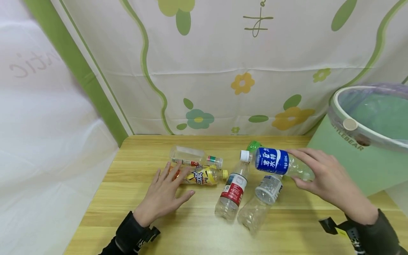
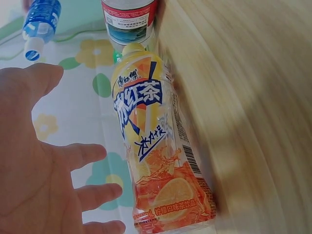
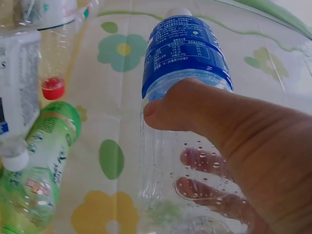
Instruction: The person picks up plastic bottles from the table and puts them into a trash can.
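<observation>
My right hand (image 1: 328, 177) grips a clear bottle with a blue label (image 1: 272, 160) around its lower part, holding it sideways above the other bottles. In the right wrist view, thumb and fingers wrap that bottle (image 3: 187, 53), and droplets cling inside it. My left hand (image 1: 167, 194) has its fingers spread over a yellow-and-orange iced tea bottle (image 1: 204, 176) lying on its side. The left wrist view shows a gap between those fingers and the tea bottle (image 2: 156, 141). Behind it lies a clear bottle with a red cap (image 1: 191, 156).
A clear bottle with a red label (image 1: 234, 189) and a crumpled clear bottle (image 1: 259, 205) lie mid-table. A green bottle (image 3: 44, 156) is partly hidden behind the held one. At the right stands a green bin (image 1: 344, 148) with a bag liner. A patterned curtain (image 1: 204, 53) hangs behind the table.
</observation>
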Motion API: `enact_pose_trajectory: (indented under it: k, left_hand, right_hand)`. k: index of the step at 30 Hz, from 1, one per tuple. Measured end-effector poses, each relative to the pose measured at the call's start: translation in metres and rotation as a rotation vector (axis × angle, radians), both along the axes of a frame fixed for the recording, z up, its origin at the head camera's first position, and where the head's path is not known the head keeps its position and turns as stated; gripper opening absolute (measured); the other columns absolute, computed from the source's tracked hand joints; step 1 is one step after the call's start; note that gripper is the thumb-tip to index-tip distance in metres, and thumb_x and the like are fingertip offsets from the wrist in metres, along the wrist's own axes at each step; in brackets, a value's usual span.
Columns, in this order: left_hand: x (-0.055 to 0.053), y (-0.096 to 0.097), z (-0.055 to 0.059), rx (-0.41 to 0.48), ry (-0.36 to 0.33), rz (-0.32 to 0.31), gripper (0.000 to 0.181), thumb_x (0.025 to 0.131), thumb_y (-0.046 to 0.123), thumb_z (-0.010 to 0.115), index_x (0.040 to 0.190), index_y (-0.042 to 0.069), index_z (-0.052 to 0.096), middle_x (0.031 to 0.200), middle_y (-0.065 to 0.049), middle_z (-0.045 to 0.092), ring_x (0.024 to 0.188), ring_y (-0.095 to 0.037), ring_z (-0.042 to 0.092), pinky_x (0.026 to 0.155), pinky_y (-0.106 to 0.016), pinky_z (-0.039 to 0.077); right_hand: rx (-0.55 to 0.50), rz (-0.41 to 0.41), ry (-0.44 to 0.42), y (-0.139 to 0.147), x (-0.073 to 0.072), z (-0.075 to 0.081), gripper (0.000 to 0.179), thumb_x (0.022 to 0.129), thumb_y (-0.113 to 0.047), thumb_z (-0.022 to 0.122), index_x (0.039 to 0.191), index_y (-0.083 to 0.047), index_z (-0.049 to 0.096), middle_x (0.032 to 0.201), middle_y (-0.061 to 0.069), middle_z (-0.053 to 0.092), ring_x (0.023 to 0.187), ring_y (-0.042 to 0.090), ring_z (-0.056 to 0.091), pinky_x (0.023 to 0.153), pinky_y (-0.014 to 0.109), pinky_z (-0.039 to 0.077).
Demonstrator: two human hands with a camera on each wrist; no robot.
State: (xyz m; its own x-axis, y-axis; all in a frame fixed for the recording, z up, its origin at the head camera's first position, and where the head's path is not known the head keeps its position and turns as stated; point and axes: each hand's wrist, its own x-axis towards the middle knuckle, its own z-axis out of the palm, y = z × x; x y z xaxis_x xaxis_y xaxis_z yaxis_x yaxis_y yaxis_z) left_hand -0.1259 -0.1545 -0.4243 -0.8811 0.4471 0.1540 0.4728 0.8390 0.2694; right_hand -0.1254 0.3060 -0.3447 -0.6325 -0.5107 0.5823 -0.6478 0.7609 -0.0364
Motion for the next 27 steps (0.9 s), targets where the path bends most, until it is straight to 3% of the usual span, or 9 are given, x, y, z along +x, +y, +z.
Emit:
enact_pose_trajectory:
  k: [11,22,27]
  left_hand:
    - [-0.001,0.001,0.0,-0.01,0.011,-0.005,0.077,0.097,0.069,0.048,0.159,0.024,0.04,0.162,-0.017,0.029,0.147,-0.048,0.018,0.115,-0.068,0.01]
    - [0.0,0.0,0.0,-0.018,0.002,-0.005,0.078,0.097,0.07,0.047,0.159,0.024,0.039,0.162,-0.017,0.029,0.147,-0.048,0.019,0.115,-0.068,0.01]
    - [0.0,0.0,-0.001,-0.02,0.002,-0.005,0.078,0.098,0.07,0.047,0.16,0.024,0.038,0.163,-0.016,0.028,0.148,-0.047,0.019,0.115,-0.067,0.009]
  right_hand:
    - [0.008,-0.038,0.043,0.01,0.001,0.03,0.082,0.094,-0.072,0.041,0.139,-0.006,0.062,0.114,0.017,0.066,0.095,0.039,0.063,0.077,0.056,0.048]
    - [0.027,-0.117,0.088,0.019,0.006,0.048,0.089,0.091,-0.077,0.037,0.136,-0.005,0.063,0.116,0.021,0.065,0.094,0.046,0.059,0.064,0.06,0.042]
    - [0.009,-0.129,0.117,0.024,0.009,0.06,0.09,0.09,-0.078,0.038,0.136,-0.005,0.063,0.116,0.024,0.065,0.094,0.048,0.059,0.068,0.065,0.044]
